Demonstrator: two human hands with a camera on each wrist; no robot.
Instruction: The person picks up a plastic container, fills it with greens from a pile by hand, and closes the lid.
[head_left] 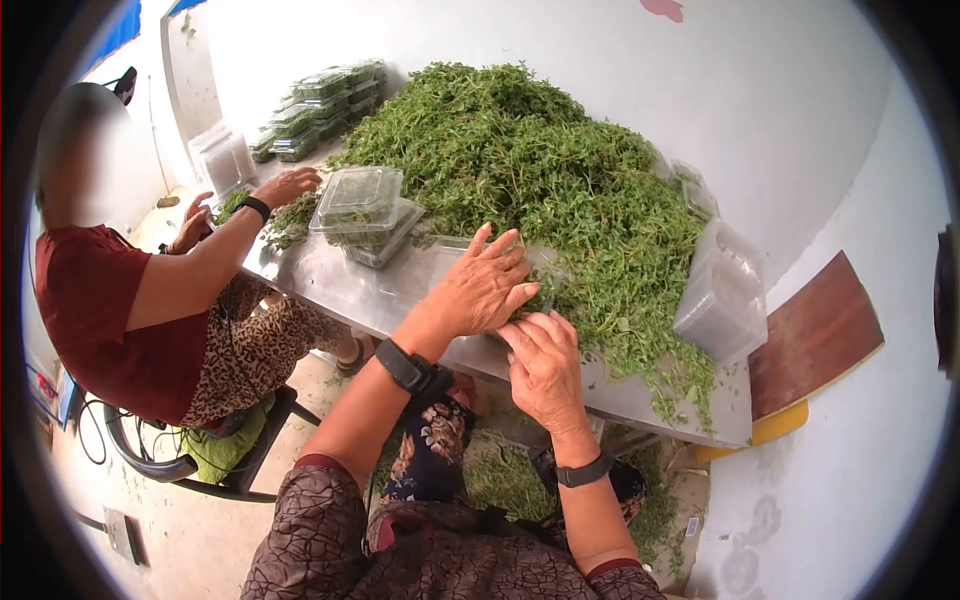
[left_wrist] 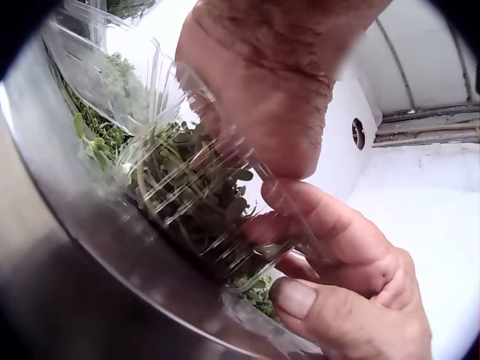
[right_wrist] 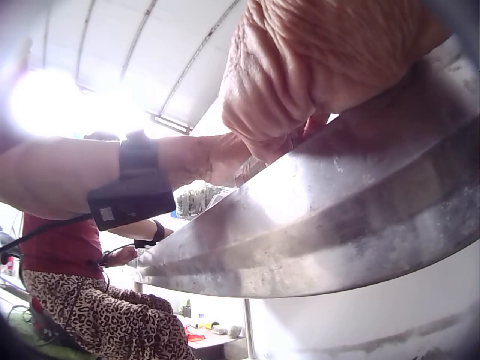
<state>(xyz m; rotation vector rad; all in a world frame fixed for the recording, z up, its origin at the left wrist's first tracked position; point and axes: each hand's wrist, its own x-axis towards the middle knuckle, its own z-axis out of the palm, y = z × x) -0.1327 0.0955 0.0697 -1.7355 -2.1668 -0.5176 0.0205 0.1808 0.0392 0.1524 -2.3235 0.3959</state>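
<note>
A clear plastic clamshell box [left_wrist: 187,202] packed with leafy green sprigs [left_wrist: 169,176] is at the table's front edge. Its clear lid [left_wrist: 97,67] stands open to the left. My left hand [head_left: 482,282] reaches over the box from above, fingers fairly straight and spread, pressing at the greens; its palm side [left_wrist: 262,90] fills the top of the left wrist view. At the box's right end, my right hand [head_left: 545,370] holds the edge with thumb and curled fingers, some fingers showing through the plastic. The right wrist view shows its back [right_wrist: 300,67], hiding the box.
A large heap of greens [head_left: 500,150] covers the back of the metal table [head_left: 680,405]. Nested clear boxes [head_left: 725,290] lean at the right. Filled boxes [head_left: 365,205] stand left of my hands, more stacked boxes [head_left: 320,105] behind. Another person [head_left: 120,320] sits working at the left.
</note>
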